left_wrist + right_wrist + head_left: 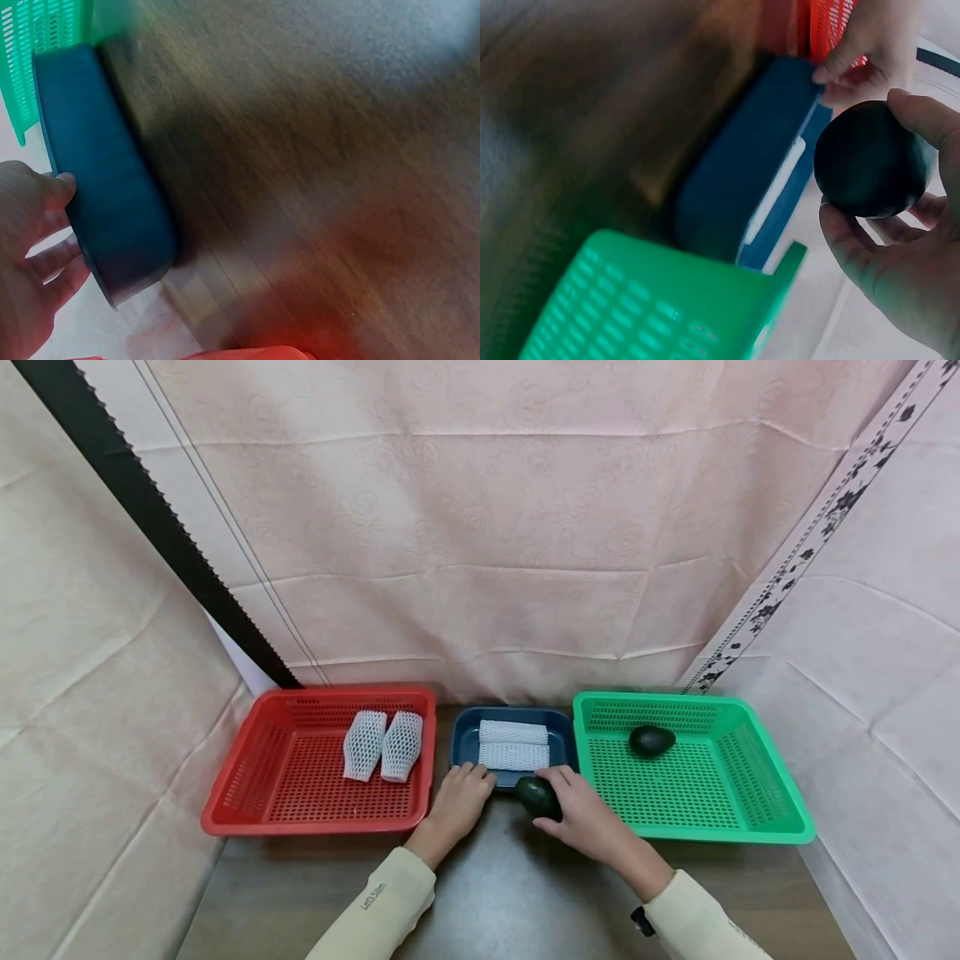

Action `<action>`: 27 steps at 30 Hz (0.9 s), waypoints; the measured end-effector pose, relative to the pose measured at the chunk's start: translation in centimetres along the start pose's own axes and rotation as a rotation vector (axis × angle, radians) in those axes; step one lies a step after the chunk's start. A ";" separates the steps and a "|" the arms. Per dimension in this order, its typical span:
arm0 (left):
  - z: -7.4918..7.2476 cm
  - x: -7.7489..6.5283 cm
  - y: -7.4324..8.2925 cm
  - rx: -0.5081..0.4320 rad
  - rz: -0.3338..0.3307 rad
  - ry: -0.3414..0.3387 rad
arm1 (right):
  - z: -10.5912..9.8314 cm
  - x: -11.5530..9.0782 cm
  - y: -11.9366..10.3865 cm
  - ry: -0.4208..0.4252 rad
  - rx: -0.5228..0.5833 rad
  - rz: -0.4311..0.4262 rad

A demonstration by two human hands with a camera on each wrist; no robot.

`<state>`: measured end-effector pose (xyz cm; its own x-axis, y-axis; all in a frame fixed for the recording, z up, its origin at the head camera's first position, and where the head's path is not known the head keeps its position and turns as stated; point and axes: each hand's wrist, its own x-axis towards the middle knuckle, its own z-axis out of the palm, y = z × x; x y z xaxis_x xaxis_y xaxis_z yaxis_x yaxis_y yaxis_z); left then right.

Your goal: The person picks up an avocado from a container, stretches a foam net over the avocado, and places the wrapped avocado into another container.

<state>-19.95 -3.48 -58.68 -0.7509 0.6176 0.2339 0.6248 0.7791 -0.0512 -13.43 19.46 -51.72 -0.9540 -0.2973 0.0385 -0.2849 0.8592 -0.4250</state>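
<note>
My right hand (581, 814) grips a dark green avocado (537, 797) in front of the blue tray (513, 782); in the right wrist view the thumb and fingers wrap round the avocado (870, 159). At the tray's near left corner, my left hand (459, 797) pinches the rim, its thumb on the outer wall (112, 165) in the left wrist view. White foam net sleeves (513, 756) lie side by side in the tray. A second avocado (652, 741) rests in the green basket (697, 837).
To the left stands a red basket (315, 827) with two bulging white foam nets (364, 745) at its right side. The green basket borders the tray on the right. A wooden table (495, 893) lies beneath, and pink cloth (480, 527) hangs behind.
</note>
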 end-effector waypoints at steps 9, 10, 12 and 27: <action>0.2 -0.1 0.1 0.015 -0.013 -0.003 | 2.8 -0.6 0.3 -0.075 -0.056 0.012; 0.1 -0.1 0.1 0.015 -0.014 -0.008 | 3.2 -0.6 0.4 -0.081 -0.079 0.006; 0.1 -0.1 0.2 0.016 -0.015 -0.013 | 3.8 -0.6 0.5 -0.086 -0.114 -0.010; 0.1 0.0 0.1 0.027 -0.013 0.008 | 6.4 -1.3 1.1 -0.171 -0.211 -0.036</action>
<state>-19.90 -3.36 -58.82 -0.7571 0.6067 0.2424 0.6089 0.7897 -0.0746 -11.88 18.16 -58.08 -0.9184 -0.3798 -0.1110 -0.3486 0.9093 -0.2272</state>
